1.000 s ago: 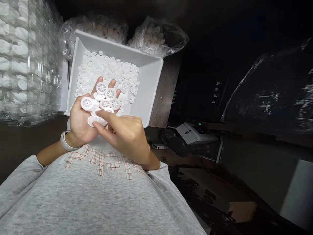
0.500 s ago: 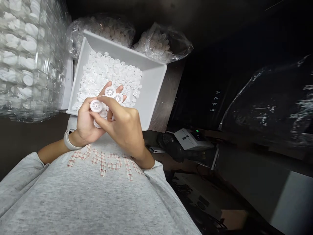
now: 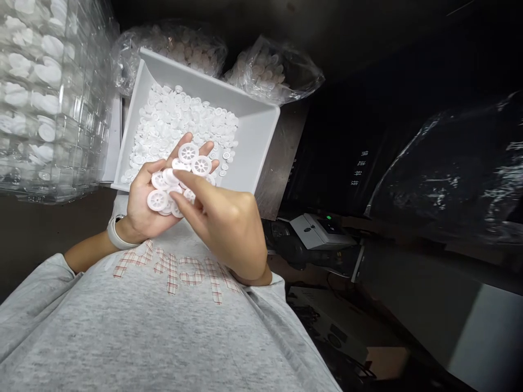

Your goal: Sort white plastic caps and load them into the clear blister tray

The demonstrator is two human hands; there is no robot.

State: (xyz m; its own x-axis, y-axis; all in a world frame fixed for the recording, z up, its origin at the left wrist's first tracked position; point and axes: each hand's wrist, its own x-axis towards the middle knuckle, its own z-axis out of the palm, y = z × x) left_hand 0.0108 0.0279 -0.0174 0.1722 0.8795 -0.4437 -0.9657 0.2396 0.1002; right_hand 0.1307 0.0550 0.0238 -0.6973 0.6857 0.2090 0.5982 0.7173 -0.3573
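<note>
My left hand (image 3: 139,209) is palm up with its fingers partly spread, carrying a heap of small white plastic wheels (image 3: 188,153) with spoked hubs. Over that palm, my right hand (image 3: 232,231) pinches one white wheel (image 3: 169,176) between thumb and forefinger; its other fingers are curled and mostly hidden. Both hands are at the near edge of a white tray (image 3: 255,133), in which lies a broad layer of small white round parts (image 3: 183,117).
Stacked clear plastic trays (image 3: 77,109) with white parts stand at the left. Behind the tray lie two clear bags (image 3: 196,54) of pale parts. To the right are a white box-shaped device (image 3: 312,233) with a green light and black plastic wrapping (image 3: 441,179).
My right hand has shifted to the right and slightly down, uncovering more wheels in my left palm. The left hand lies a little flatter; the tray has stayed put.
</note>
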